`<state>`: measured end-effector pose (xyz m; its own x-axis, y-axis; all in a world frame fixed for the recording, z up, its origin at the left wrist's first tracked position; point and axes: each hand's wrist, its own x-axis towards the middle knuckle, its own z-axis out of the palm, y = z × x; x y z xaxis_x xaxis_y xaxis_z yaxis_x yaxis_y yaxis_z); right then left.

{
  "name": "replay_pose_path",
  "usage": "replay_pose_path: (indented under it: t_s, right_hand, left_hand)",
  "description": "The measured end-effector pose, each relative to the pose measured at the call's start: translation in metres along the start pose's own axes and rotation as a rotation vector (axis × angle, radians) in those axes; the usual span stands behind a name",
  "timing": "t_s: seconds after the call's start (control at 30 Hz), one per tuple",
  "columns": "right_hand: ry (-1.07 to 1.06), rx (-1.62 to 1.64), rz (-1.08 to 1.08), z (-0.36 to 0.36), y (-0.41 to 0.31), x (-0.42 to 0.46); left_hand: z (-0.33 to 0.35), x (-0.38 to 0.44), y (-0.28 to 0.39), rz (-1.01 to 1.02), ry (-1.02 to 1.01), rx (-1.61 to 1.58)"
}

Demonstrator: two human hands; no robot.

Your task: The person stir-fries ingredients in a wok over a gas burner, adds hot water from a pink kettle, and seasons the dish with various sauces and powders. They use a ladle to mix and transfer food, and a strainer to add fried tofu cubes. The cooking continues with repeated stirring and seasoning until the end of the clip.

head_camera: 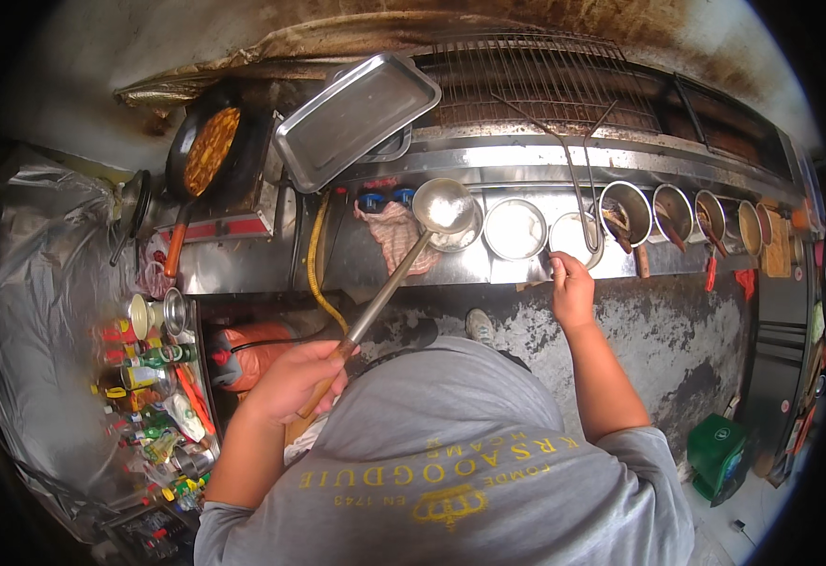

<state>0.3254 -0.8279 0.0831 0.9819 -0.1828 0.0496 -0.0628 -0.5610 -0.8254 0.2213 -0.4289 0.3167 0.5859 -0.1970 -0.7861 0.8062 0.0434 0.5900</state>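
My left hand (306, 382) is closed around the wooden grip of a long-handled metal ladle (388, 286). The ladle's bowl overlaps a round metal container (464, 239) on the steel counter, hiding part of it. My right hand (574, 286), fingers curled, is at the near edge of another round container (567, 230) with pale contents; whether it grips the rim is unclear. The bent end of a long metal rod tool (574, 173) lies across that container. Between these two stands a container of white contents (515, 228). A checked cloth (402, 237) lies left of the ladle's bowl.
Several metal pots (625, 212) with utensils line the right side of the counter. Behind are a steel tray (356, 120) and a wire rack (540, 85). A black wok (204, 152) holds orange-brown food at left. A yellow hose (314, 262) hangs over the edge; bottles (161, 355) crowd the left.
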Motion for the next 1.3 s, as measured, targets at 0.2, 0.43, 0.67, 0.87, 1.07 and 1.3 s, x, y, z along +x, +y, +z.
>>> replay_pose_path:
  t_s: [0.2, 0.43, 0.67, 0.87, 1.07, 1.3]
  right_hand:
    - [-0.011, 0.473, 0.433, 0.019, 0.015, 0.002]
    - [0.038, 0.733, 0.616, -0.001, -0.011, 0.008]
    - [0.031, 0.534, 0.326, -0.01, -0.027, 0.004]
    - [0.029, 0.193, 0.168, -0.006, -0.006, -0.007]
    - [0.004, 0.472, 0.5, 0.003, -0.006, -0.008]
    - [0.06, 0.81, 0.674, -0.015, -0.027, -0.002]
  left_hand:
    - [0.001, -0.003, 0.001, -0.007, 0.005, 0.021]
    - [0.002, 0.002, 0.001, -0.036, -0.01, 0.117]
    - [0.007, 0.019, -0.002, -0.078, -0.048, 0.172]
    - [0.006, 0.017, 0.0, -0.093, -0.042, 0.15]
    - [0.0, 0.01, 0.005, -0.063, -0.007, 0.182]
    - [-0.005, 0.013, 0.002, -0.052, -0.023, 0.17]
